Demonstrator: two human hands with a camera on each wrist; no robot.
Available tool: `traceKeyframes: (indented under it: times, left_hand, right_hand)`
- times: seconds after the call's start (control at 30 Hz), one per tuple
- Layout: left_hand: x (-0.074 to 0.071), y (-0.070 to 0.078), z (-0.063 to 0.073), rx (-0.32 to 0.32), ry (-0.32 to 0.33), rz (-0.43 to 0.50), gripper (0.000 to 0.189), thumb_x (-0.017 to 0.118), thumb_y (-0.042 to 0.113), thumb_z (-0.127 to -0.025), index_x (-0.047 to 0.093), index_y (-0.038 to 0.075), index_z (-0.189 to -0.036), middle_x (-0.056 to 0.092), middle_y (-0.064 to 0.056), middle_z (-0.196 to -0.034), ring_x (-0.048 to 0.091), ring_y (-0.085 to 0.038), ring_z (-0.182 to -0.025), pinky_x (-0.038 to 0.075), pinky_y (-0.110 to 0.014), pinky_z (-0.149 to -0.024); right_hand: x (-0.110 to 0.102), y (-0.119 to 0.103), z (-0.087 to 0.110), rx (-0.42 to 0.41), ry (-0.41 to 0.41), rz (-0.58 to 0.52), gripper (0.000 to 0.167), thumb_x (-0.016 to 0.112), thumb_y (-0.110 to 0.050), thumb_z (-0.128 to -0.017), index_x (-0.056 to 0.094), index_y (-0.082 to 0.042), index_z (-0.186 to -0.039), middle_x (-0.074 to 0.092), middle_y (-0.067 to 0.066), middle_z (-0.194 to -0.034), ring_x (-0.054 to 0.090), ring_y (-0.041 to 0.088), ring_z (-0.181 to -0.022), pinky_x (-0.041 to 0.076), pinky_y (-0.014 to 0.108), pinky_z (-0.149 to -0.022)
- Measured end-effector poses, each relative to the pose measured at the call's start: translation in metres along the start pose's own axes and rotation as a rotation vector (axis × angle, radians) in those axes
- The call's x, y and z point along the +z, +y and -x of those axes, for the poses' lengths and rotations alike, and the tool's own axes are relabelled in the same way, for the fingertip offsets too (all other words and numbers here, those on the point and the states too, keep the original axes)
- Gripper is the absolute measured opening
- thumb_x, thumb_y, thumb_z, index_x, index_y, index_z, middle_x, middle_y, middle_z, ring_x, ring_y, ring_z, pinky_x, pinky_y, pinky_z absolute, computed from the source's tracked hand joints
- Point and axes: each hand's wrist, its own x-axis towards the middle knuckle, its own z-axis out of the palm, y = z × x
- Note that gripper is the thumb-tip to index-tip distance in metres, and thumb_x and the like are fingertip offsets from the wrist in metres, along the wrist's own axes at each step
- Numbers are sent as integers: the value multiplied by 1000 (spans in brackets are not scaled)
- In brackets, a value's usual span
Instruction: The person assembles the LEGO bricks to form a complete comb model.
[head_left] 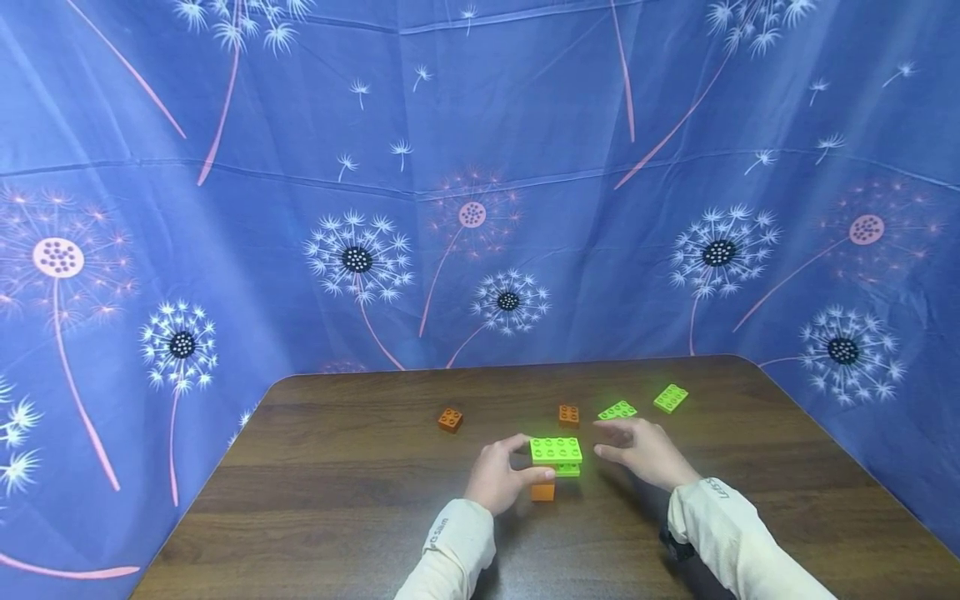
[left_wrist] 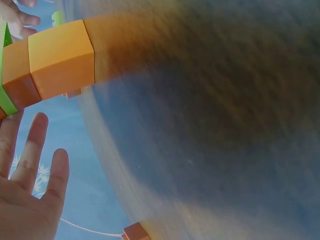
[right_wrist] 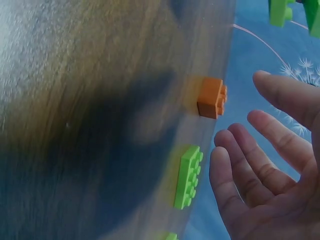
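Behind the wood-grain table (head_left: 337, 500), a blue dandelion-print cloth (head_left: 405, 258) is being seen hung in folds. Loose pieces are being counted on the tabletop: two orange bricks (head_left: 450, 419) and two green bricks (head_left: 671, 397), all studs up. One stack (head_left: 556, 451) is being counted near the table's middle, between two hands. Its top is being formed by a bright green eight-stud plate; a second green piece (head_left: 570, 471) is being shown beneath, separated by a gap and partly covered. In the left wrist view, two orange blocks (left_wrist: 62, 59) are being seen joined at a seam below a green edge, the lowest one lighter. Further orange pieces are being hidden, so their total is not being determined.

By the left hand (head_left: 495, 477), the stack is being pinched, the thumb laid across its front; three other fingers are being held straight and spread. The right hand (head_left: 648, 454) is being held with thumb and fingers apart, gently curved; nothing is being gripped or touched by it.
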Motion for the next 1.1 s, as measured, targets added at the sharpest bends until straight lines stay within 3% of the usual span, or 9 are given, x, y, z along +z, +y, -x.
traceKeyframes:
  times: [0.33,0.67,1.1]
  left_hand:
    - [0,1,0,-8,-6,-22,45,87,33,-79,73,11,-116,74,-8,-114,68,-31,-108,53,-44,-93]
    - [0,0,0,-14,-2,-40,47,87,34,-78,73,11,-117,74,-8,-115,68,-32,-109,53,-45,-93]
    - [-1,2,0,-19,-6,-69,49,87,36,-79,73,12,-119,74,-9,-116,68,-32,-109,54,-46,-91]
  right_hand:
    - [10,0,-8,29,19,13,42,77,-15,-89,66,6,-125,71,22,-113,69,35,-98,56,52,-85]
    - [14,-3,-19,66,45,29,44,77,-14,-87,66,6,-125,71,23,-107,70,34,-93,57,46,-76]
    - [21,-6,-38,103,15,65,48,77,-12,-87,62,10,-128,69,26,-111,68,39,-97,55,53,-84]
